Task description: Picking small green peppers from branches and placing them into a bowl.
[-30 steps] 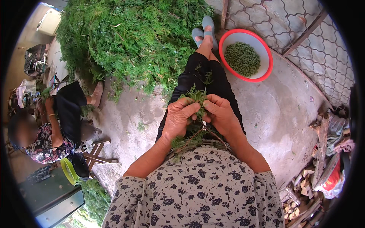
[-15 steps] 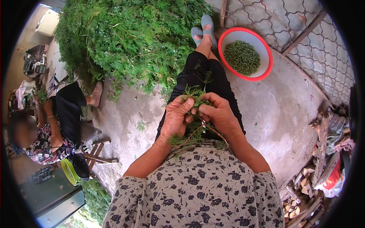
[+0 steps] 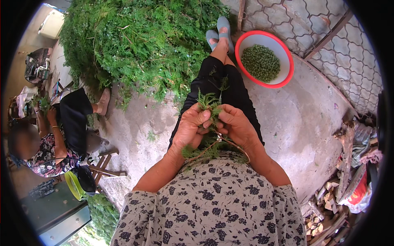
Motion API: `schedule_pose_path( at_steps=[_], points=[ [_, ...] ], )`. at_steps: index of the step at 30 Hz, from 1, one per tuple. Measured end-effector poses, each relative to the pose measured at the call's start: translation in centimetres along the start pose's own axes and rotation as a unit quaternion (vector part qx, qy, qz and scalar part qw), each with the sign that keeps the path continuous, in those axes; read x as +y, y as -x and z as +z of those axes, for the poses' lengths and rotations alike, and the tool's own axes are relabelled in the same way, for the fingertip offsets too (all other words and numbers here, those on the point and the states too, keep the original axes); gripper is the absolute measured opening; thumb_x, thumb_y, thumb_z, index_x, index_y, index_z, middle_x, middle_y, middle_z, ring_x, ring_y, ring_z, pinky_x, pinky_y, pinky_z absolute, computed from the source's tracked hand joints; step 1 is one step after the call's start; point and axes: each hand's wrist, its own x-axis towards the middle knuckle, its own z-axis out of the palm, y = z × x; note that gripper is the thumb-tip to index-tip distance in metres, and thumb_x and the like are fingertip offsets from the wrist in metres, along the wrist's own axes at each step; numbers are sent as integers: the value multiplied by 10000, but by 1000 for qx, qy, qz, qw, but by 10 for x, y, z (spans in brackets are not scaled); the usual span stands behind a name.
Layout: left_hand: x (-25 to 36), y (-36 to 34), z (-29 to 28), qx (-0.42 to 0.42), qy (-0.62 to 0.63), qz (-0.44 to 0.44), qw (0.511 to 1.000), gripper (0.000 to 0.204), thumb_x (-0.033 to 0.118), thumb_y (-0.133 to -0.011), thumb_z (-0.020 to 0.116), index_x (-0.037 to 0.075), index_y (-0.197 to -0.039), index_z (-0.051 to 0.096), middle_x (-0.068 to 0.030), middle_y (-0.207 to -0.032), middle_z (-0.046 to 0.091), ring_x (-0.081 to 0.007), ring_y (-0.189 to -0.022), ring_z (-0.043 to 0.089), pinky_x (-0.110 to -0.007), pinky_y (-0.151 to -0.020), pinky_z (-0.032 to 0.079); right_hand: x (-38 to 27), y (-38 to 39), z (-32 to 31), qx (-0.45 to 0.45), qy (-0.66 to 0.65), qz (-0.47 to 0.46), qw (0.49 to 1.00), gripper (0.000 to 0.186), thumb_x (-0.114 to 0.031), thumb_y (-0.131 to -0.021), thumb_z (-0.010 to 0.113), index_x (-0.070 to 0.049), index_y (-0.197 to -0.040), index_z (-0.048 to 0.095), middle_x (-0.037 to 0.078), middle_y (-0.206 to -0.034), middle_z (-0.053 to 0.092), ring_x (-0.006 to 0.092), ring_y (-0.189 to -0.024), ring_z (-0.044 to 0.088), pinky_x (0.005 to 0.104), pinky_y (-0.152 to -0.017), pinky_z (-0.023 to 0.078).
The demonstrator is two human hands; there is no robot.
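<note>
Well, my left hand (image 3: 188, 128) and right hand (image 3: 239, 124) both pinch one cypress sprig (image 3: 207, 101), thumbs and fingers close together on its green leaves (I can't tell if my fingertips hide a cone too). The sprig is left of the red-rimmed basin (image 3: 292, 67) and nearer to me than it. I think this is the step of working over one sprig, and the next move seems to call for a soft, small pinch, as the leaves look thin. Little green cones (image 3: 261, 62) lie in the basin. My black trousers (image 3: 243, 93) are in the way between my hands and the basin. Left of the basin is a big heap of cypress branches (image 3: 143, 45); right of it, a wire fence (image 3: 347, 53). Far left of the basin sits another person (image 3: 55, 153).
</note>
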Motion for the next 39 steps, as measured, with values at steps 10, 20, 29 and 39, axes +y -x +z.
schedule_pose_path(
  at_steps=[10,20,29,39],
  points=[
    [4,8,-1,6,-11,34,999,135,141,-817,638,73,-913,572,35,-676,499,-48,-542,385,-179,-441,235,-46,-23,-67,156,-161,-152,963,142,-118,-898,501,1,-972,523,91,-866,564,209,-798,570,311,-704,504],
    [7,20,12,-26,-77,101,992,255,171,-733,719,30,-896,582,-12,-737,578,-78,-530,412,-213,-496,322,-171,-40,-126,232,-201,-310,900,439,-275,-947,403,53,-1234,345,211,-1276,373,318,-1184,373,485,-1008,342],
    [10,17,7,-19,-76,182,980,214,111,-714,711,-3,-847,587,-70,-768,612,-122,-547,484,-238,-516,384,-99,-4,-54,21,249,-75,965,361,-330,-877,542,15,-974,590,104,-836,632,190,-786,620,317,-690,509],
    [13,16,16,-201,-589,411,666,265,118,-571,740,48,-795,616,-94,-785,607,-269,-674,589,-327,-584,473,-41,-5,21,-17,205,32,978,137,-149,-849,597,-13,-843,607,-18,-748,578,51,-643,500,183,-574,399]
  ],
)
